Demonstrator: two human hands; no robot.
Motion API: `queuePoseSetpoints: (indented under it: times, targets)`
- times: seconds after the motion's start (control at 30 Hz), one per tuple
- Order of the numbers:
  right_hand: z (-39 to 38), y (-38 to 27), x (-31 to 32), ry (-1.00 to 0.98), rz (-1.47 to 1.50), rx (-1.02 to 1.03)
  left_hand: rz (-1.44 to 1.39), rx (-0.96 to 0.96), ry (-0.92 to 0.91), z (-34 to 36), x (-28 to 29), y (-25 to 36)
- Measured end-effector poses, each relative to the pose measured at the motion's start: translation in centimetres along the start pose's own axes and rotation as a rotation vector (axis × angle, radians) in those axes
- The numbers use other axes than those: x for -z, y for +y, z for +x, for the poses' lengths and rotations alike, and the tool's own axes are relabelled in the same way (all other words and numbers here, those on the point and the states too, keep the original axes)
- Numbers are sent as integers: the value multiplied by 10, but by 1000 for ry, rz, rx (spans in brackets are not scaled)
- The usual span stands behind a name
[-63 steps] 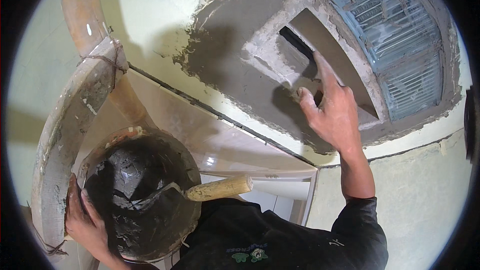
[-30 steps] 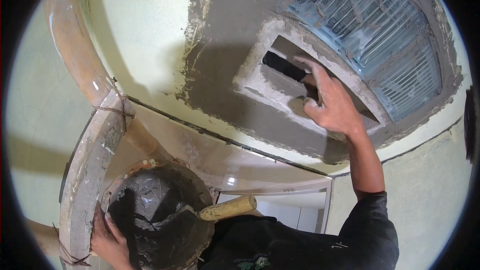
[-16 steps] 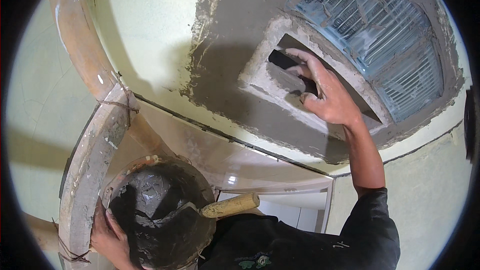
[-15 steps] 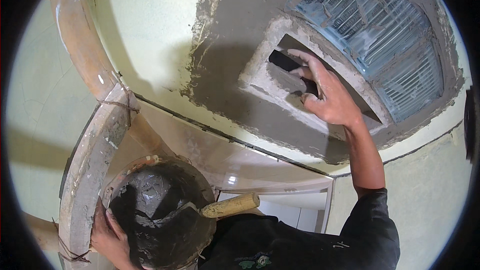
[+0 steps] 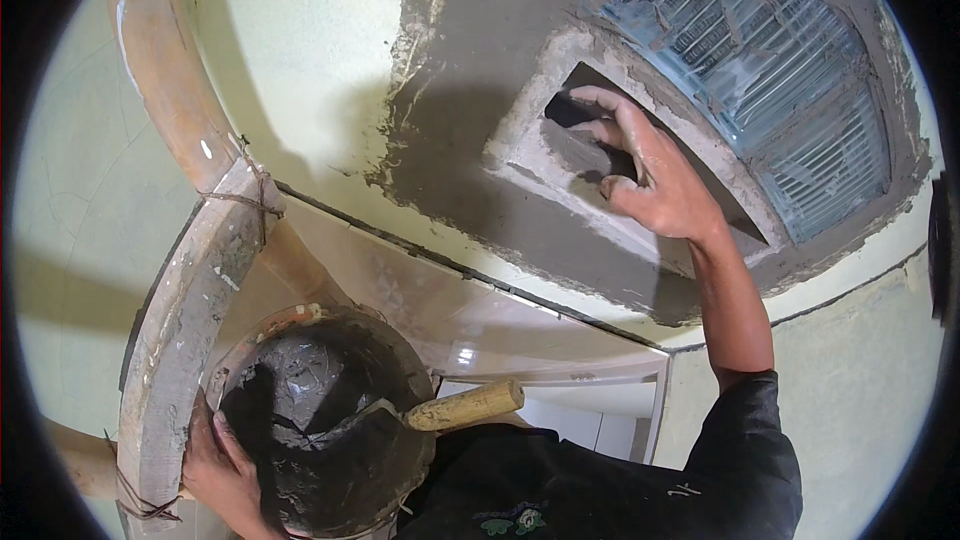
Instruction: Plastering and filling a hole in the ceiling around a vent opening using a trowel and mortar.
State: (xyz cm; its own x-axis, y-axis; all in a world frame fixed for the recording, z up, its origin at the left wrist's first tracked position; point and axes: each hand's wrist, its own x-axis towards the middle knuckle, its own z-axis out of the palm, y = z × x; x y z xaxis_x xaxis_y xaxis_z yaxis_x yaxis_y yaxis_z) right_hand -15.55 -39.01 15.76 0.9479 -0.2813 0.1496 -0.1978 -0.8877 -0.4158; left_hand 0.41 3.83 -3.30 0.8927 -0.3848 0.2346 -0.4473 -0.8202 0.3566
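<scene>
My right hand [image 5: 660,180] reaches into a rectangular opening [image 5: 742,225] in the wall. Its fingers are curved but spread, with a gap to the thumb and nothing seen held. They hover at the grey mortar-covered inner ledge [image 5: 585,155]; whether they touch it I cannot tell. Low on the left, my left hand [image 5: 218,470] grips the side of a round bucket [image 5: 415,365], next to a wooden plank. Dark wet mortar [image 5: 310,380] lies inside the bucket. A trowel with a wooden handle [image 5: 465,406] rests there, its blade partly sunk in the mortar.
Blue-tinted, mortar-smeared louvred panels [image 5: 740,50] sit beside the opening. Grey plaster [image 5: 455,140] surrounds both. A mortar-splashed plank [image 5: 190,340], tied with wire to round wooden poles [image 5: 165,70], runs down the left. Below the plaster is a glossy tiled band [image 5: 400,280].
The view has shifted slightly. My right hand stays in the opening with its fingers still curved, and my left hand keeps its place on the bucket.
</scene>
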Motion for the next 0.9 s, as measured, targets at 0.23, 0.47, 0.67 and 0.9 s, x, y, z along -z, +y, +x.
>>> queuePoseSetpoints:
  times: [0.23, 0.47, 0.67, 0.9]
  targets:
    - [-20, 13, 6, 50, 102, -134, 9, -40, 13, 0, 0, -2]
    - [-38, 19, 11, 94, -39, -154, -6, -26, 14, 1, -2, -2]
    - [-38, 19, 7, 161, -149, -9, 37, -89, 21, 0, -2, -8]
    - [-43, 7, 8, 148, -156, -211, 28, -56, 5, 1, -2, -5]
